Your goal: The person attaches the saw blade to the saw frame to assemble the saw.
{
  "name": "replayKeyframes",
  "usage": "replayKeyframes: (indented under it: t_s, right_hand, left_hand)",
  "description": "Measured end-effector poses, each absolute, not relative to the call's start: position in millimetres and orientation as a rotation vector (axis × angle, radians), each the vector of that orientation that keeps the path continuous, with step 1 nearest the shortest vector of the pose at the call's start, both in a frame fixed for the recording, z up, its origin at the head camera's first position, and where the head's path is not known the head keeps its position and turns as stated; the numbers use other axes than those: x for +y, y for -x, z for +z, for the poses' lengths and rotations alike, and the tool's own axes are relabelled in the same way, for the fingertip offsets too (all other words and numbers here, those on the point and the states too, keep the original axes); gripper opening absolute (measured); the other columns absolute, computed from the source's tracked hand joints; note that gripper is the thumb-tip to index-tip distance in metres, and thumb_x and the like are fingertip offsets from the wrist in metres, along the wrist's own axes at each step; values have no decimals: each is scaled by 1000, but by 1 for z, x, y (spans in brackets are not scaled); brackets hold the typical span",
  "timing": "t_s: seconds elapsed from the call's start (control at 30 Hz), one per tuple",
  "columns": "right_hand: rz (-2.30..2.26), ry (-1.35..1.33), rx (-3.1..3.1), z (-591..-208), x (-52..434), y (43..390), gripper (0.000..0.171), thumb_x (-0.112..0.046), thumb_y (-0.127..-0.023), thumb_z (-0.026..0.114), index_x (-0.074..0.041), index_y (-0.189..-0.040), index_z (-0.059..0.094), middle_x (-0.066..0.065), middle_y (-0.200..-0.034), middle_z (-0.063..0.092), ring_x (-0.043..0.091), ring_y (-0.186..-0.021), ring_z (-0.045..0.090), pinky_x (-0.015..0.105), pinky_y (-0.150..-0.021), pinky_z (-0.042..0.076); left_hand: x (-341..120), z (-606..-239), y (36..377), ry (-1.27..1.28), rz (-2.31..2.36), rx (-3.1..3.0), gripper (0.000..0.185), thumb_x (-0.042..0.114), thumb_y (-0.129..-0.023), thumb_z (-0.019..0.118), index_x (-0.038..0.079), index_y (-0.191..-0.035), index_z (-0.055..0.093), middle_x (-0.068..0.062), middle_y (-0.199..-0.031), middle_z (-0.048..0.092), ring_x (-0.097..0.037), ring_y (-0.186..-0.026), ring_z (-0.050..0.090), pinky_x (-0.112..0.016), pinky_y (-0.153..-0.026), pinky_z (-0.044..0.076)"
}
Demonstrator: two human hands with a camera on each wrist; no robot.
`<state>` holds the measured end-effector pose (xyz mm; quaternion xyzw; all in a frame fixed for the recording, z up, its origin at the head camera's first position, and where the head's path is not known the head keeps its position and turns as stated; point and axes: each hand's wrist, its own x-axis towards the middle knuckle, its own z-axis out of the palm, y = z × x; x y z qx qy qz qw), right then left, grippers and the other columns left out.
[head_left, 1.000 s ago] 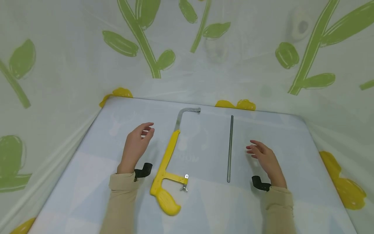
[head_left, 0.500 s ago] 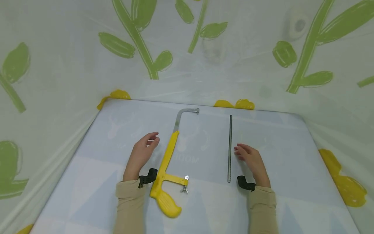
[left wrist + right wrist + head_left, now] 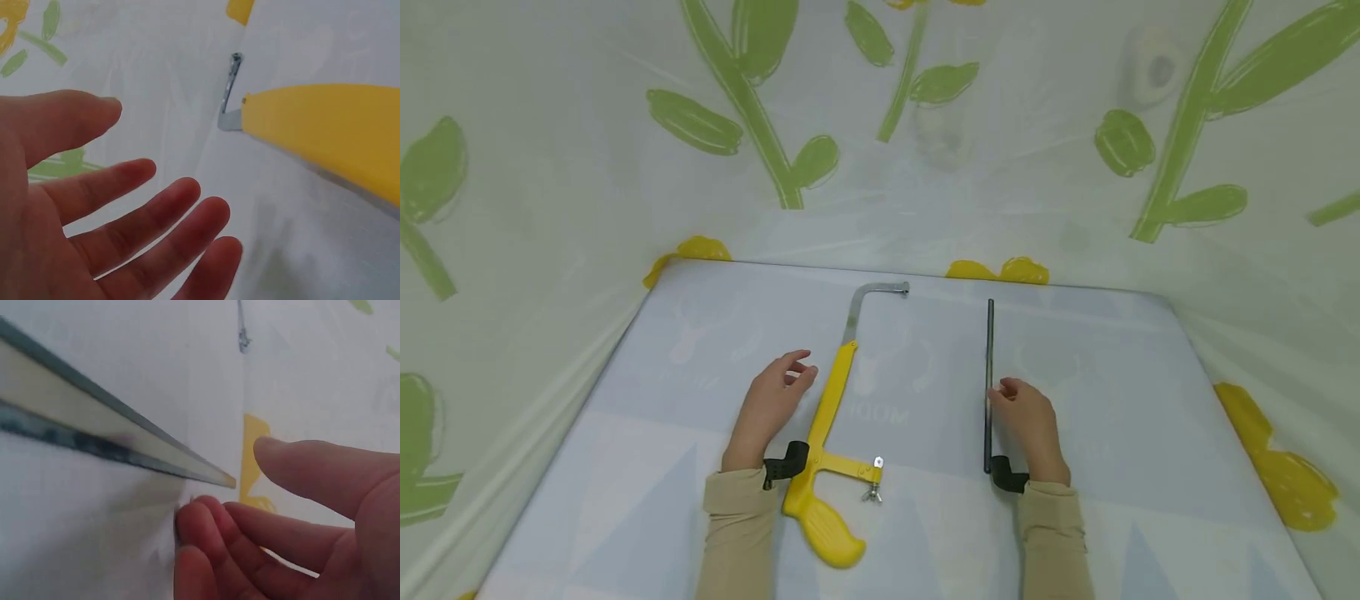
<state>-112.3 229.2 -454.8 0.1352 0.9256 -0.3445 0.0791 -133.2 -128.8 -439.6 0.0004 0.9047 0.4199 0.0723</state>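
A yellow hacksaw frame (image 3: 831, 408) with a grey steel front arm and a wing nut lies on the table, no blade between its ends. Left of its yellow bar hovers my left hand (image 3: 772, 404), fingers loosely bent and holding nothing; the left wrist view shows its thumb and fingers (image 3: 147, 231) spread apart. A long, thin, dark hacksaw blade (image 3: 989, 350) lies right of the frame. My right hand (image 3: 1026, 421) is at the blade's right side, fingertips overlapping it in the head view. In the right wrist view, thumb and fingers stand apart beside the blade (image 3: 125, 453).
The pale table (image 3: 925, 533) carries a faint printed pattern. Its back edge meets a white curtain (image 3: 1037, 167) with green leaves and yellow flowers, which also encloses the sides. A black wrist mount (image 3: 786, 461) sits at each sleeve cuff.
My right hand has moved left from the bare table to the blade. The left hand has shifted right and slightly nearer to me, closer to the hacksaw frame.
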Motion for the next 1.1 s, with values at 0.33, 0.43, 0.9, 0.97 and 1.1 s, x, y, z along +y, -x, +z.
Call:
replayKeyframes:
  t_s: [0.33, 0.43, 0.9, 0.97, 1.1]
  right_hand:
    - [-792, -424, 2879, -457, 211, 106, 41, -22, -80, 62, 0, -114, 54, 20, -107, 46, 25, -71, 52, 37, -59, 43]
    - [-777, -417, 2899, -455, 210, 106, 36, -16, -80, 60, 1, -111, 56, 20, -104, 48, 26, -73, 52, 37, -60, 43]
    - [-768, -440, 2875, -455, 218, 110, 27, -10, -79, 52, -3, -105, 58, 18, -105, 47, 25, -71, 49, 37, -56, 40]
    - [-770, -430, 2875, -456, 218, 110, 25, -10, -79, 52, -4, -103, 59, 17, -103, 48, 25, -73, 50, 36, -57, 40]
    - [-766, -403, 2871, -457, 218, 109, 22, -10, -80, 53, -5, -100, 60, 15, -101, 49, 23, -74, 49, 35, -58, 40]
  left_hand:
    - [-127, -443, 135, -56, 1157, 2812, 35, 29, -89, 51, 18, -122, 54, -1, -100, 57, -19, -85, 54, -34, -68, 44]
    - [-128, -440, 135, -32, 1161, 2796, 37, 32, -88, 53, 16, -122, 54, -1, -100, 57, -19, -86, 54, -33, -67, 44]
    - [-114, -447, 134, -32, 955, 2707, 44, 35, -85, 57, 15, -124, 52, -1, -97, 58, -17, -79, 52, -33, -68, 42]
    - [-112, -448, 133, -36, 934, 2695, 46, 34, -84, 59, 14, -125, 51, -1, -95, 57, -16, -77, 51, -33, -68, 42]
    - [-109, -450, 131, -56, 908, 2684, 51, 30, -81, 63, 13, -127, 49, -1, -87, 54, -15, -68, 48, -30, -60, 39]
